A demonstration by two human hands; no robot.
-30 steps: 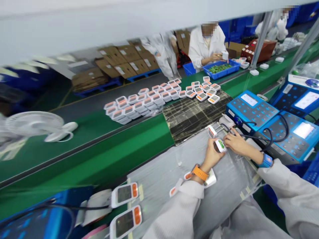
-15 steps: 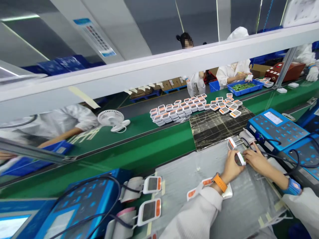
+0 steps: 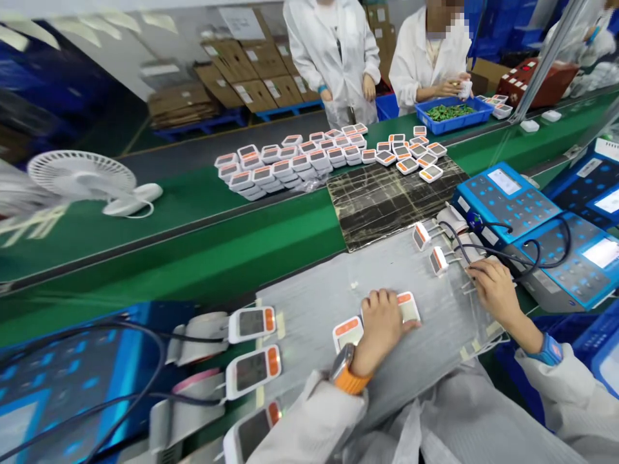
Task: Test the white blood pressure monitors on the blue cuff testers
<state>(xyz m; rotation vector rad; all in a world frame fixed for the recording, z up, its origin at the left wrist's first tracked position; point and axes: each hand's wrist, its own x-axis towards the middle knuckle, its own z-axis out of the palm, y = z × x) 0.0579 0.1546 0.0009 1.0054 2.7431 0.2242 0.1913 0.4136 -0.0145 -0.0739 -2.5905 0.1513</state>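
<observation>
My left hand [image 3: 382, 325], with an orange-strapped watch on the wrist, is closed over the edge of a white device with a screen and orange buttons [image 3: 409, 307] on the grey mat [image 3: 309, 309]. A similar device [image 3: 348, 332] lies beside that hand, partly covered. My right hand [image 3: 496, 290] is at the mat's right edge, fingers bent together by a cable and thin leads; what they pinch is hidden. Just beyond it, two small white-and-orange devices [image 3: 438, 260] are attached to leads from the grey holders [image 3: 468, 246].
Blue test boxes [image 3: 507, 193] with cables stand right, another [image 3: 97, 380] left. Several devices [image 3: 251, 322] sit along the mat's left edge. Stacked devices [image 3: 300, 161] line the green bench behind a dark marbled board [image 3: 387, 200]. A fan [image 3: 82, 174] and co-workers [image 3: 430, 58] are beyond.
My left hand has left the small device at the right leads and moved left onto a device on the mat. My right hand has come nearer, toward the lower leads. The view has tilted down.
</observation>
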